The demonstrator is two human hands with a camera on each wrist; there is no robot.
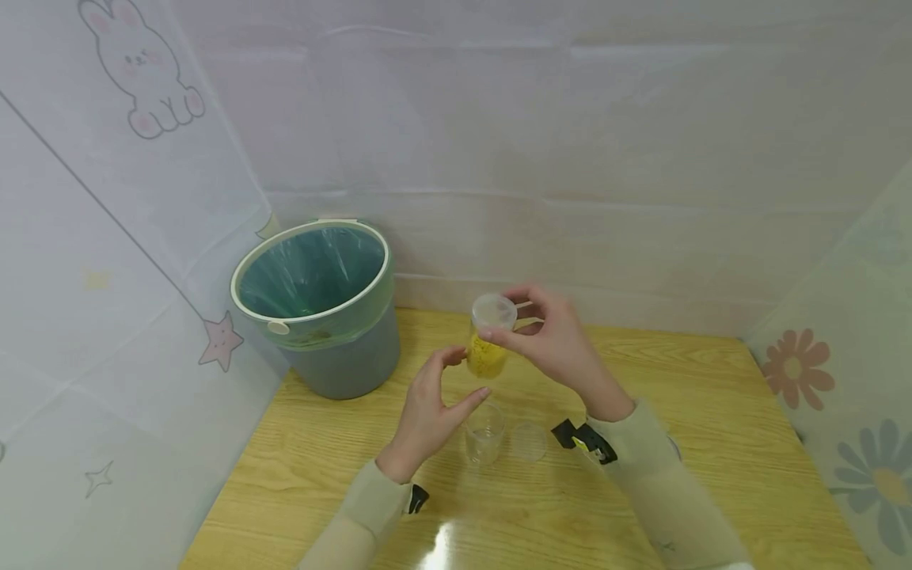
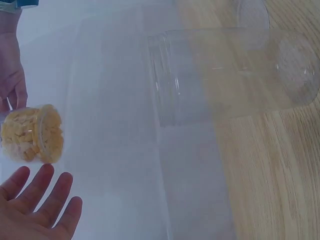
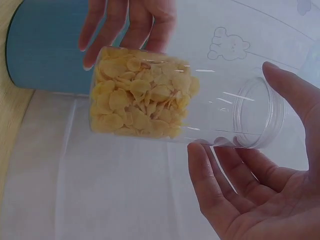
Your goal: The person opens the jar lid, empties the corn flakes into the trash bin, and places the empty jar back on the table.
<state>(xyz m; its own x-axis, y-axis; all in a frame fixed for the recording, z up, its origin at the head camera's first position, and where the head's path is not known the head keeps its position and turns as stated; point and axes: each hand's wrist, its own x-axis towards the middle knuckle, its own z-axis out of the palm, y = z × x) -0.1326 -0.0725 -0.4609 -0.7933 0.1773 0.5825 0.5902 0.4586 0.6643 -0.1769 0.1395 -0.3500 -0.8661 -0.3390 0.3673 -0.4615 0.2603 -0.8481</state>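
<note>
My right hand (image 1: 559, 344) holds a clear jar (image 3: 145, 95) near its top, with the thumb on one side and fingers on the other. Pale yellow flakes (image 3: 135, 100) fill its lower part. Whether a lid covers its top, I cannot tell. Beside the jar's lower part is my left hand (image 1: 431, 412), its fingers spread and not gripping it. Below the hands, a second clear jar (image 1: 484, 439) stands upright on the table and has nothing visible inside. Just right of it lies a clear round lid (image 1: 530, 441).
A blue-grey bin (image 1: 345, 360) with a pale rim and a green liner stands at the table's back left. The wooden table (image 1: 684, 380) meets cloth-covered walls at the back and sides. Black straps (image 1: 584, 441) sit at the sleeves.
</note>
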